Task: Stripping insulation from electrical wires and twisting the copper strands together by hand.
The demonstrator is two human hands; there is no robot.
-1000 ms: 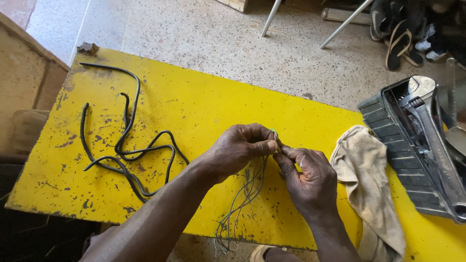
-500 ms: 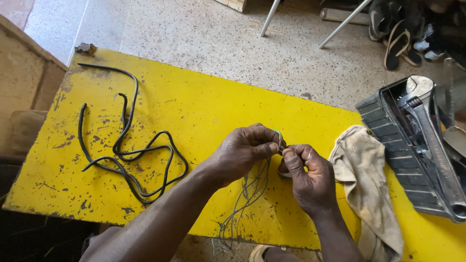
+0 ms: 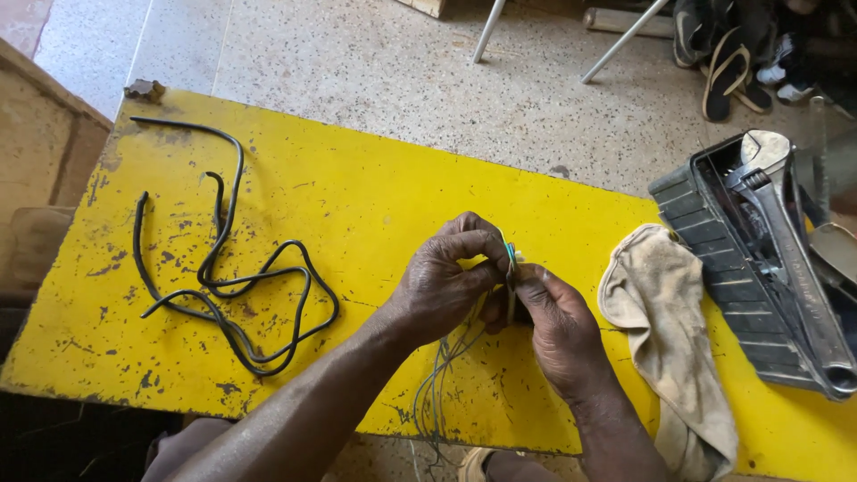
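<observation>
Hands meet over the middle of the yellow desk (image 3: pixel 357 205), near its front edge. Left hand (image 3: pixel 442 281) is curled, thumb and fingers pinched on the top of a bundle of thin wires (image 3: pixel 437 384). Right hand (image 3: pixel 558 326) is clenched on the same bundle from the other side, fingertips touching the left hand's. A short bit of green and pale wire shows between the two thumbs. The rest of the bundle hangs down from the grip, crosses the desk's front edge and drops below it, strands loose and spread.

Black cable (image 3: pixel 232 277) lies in loose loops on the left part of the desk, well apart from the hands, one end running up toward the far left corner. Small dark lump (image 3: pixel 143 89) sits at that corner.

Dirty beige rag (image 3: pixel 665 339) lies crumpled just right of the right hand, draped over the front edge. Beyond it, a dark ribbed plastic tray (image 3: pixel 714 268) sits on the right end of the desk, tilted, with a large metal wrench (image 3: pixel 786 232) lying in it.

Desk paint is scuffed and chipped, dark spots all over. No labels or packages visible. Speckled floor (image 3: pixel 402 80) behind, sandals (image 3: pixel 728 71) at top right.
</observation>
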